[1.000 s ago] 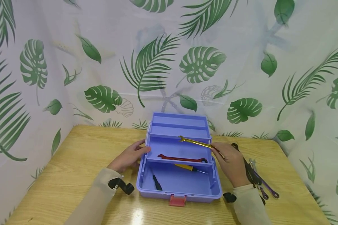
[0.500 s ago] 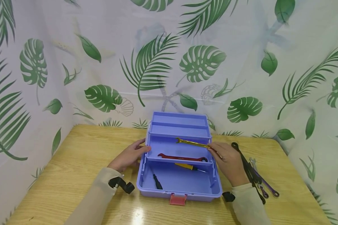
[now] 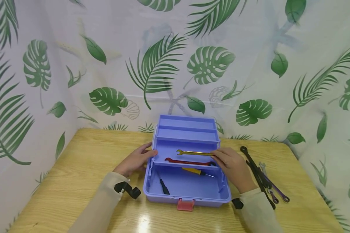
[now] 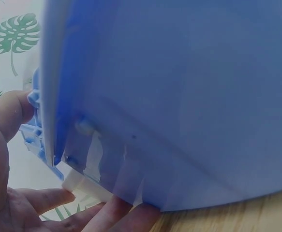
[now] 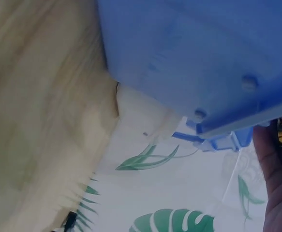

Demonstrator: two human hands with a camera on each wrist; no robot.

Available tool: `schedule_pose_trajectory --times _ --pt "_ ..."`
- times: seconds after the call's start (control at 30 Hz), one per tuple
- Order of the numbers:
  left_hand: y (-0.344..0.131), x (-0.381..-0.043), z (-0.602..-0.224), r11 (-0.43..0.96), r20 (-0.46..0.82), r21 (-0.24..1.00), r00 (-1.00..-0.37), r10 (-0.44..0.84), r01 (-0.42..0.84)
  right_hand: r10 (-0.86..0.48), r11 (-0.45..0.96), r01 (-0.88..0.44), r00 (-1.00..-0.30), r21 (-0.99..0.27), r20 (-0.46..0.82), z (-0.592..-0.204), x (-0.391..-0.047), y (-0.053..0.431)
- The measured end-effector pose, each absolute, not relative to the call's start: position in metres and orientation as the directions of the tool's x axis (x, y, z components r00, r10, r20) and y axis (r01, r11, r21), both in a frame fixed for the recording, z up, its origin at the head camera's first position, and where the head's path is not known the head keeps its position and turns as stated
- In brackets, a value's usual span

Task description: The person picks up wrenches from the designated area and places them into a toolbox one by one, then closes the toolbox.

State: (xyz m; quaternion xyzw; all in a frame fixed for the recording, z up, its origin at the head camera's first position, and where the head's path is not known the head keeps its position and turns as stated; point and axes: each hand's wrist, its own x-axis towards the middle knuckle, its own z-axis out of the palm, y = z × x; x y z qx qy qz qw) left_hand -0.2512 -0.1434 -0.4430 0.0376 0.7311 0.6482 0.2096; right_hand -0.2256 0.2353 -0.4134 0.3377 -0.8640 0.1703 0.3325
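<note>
A blue-purple toolbox (image 3: 186, 200) stands unfolded on the table, its stepped trays raised at the back. My left hand (image 3: 135, 160) holds its left side, thumb on the edge of the middle tray (image 3: 167, 147); in the left wrist view the fingers (image 4: 114, 212) lie against the box wall. Over that tray, my right hand (image 3: 233, 165) pinches one end of a gold wrench (image 3: 193, 153), its open jaw pointing left. A red wrench (image 3: 189, 162) lies along the tray's front. In the bottom compartment are a yellow-handled screwdriver (image 3: 193, 170) and a black-handled one (image 3: 164, 187).
Right of the toolbox, several wrenches lie crossed on the wooden table (image 3: 105, 145): black (image 3: 252, 161), silver (image 3: 262, 166) and purple (image 3: 277, 190) ones. A pink latch (image 3: 185, 205) hangs at the box's front. A leaf-printed curtain (image 3: 175, 64) stands behind.
My right hand has moved slightly left and down with the gold wrench, which now lies more level and closer to the tray. The left hand stays on the toolbox.
</note>
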Motion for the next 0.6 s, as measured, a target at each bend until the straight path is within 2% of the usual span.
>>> schedule_pose_trajectory --times 0.4,0.6 --pt "-0.144 -0.253 -0.445 0.158 -0.257 0.964 -0.909 0.329 -0.215 -0.532 0.722 -0.690 -0.595 -0.043 0.602 -0.403 -0.230 0.227" --pt "-0.144 -0.252 -0.445 0.162 -0.267 0.961 -0.911 0.314 -0.226 -0.568 0.748 -0.662 -0.671 -0.039 0.477 -0.393 -0.229 0.221"
